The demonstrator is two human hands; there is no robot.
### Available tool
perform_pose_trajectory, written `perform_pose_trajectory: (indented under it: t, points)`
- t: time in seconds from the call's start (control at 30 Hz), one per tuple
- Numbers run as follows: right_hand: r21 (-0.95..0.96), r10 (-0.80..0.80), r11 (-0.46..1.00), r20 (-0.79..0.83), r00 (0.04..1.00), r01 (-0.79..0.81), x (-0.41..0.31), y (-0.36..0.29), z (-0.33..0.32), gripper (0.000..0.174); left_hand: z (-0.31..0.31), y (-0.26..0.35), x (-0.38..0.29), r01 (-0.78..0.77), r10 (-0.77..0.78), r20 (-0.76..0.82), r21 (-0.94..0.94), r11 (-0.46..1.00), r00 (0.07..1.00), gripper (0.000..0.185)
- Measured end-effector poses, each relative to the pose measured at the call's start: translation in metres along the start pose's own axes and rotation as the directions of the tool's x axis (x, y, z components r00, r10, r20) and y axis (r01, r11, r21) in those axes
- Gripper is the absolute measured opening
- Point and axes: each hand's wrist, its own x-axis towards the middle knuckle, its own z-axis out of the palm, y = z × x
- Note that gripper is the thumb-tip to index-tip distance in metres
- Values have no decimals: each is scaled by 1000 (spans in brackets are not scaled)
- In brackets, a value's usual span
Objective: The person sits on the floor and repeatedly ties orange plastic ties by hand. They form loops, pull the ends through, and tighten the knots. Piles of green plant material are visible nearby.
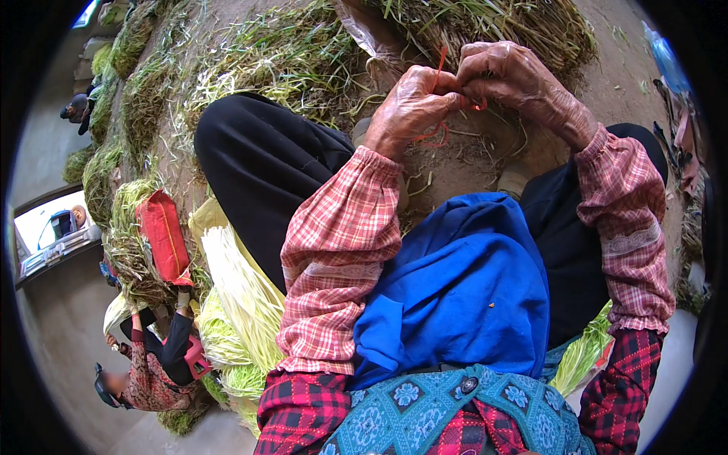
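Note:
Both hands meet over the dirt floor beyond my knees. My left hand [417,108] pinches a thin red string [439,132] between thumb and fingers, with one end standing up and loops hanging below. My right hand [509,79] touches the fingertips of the left, its fingers curled on the same string; what exactly they grip is partly hidden. Just past the hands lies a thick bundle of dry-looking stalks [529,28], beside a clear plastic sheet [364,31]. A blue cloth [455,284] covers my lap.
Loose green leafy stalks [273,62] cover the floor at the upper left. Pale trimmed stalks [244,290] lie beside my left knee. A co-worker [156,369] sits at the lower left by a red sack [165,236]; another person [78,108] is farther off. Blue plastic [668,62] lies at the upper right.

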Motion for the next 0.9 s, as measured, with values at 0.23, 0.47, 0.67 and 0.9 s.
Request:
perform_pose_trajectory:
  t: [0.23, 0.47, 0.67, 0.9]
  points:
    - [453, 178, 860, 165, 970, -235, -3, 5, -9, 17, 9, 11, -10, 37, -27, 53, -208, 977, 998, 26]
    - [587, 217, 730, 288, 933, -350, -2, 13, -19, 22, 20, 16, -14, 46, -22, 60, -437, 898, 998, 27]
    - [621, 318, 687, 209, 925, -376, -2, 10, -20, 20, 22, 18, -8, 53, -38, 39, -556, 829, 999, 24]
    - [625, 343, 703, 123, 931, -341, 0, 15, -13, 22, 25, 20, -8, -47, -23, -126, -527, 849, 992, 21]
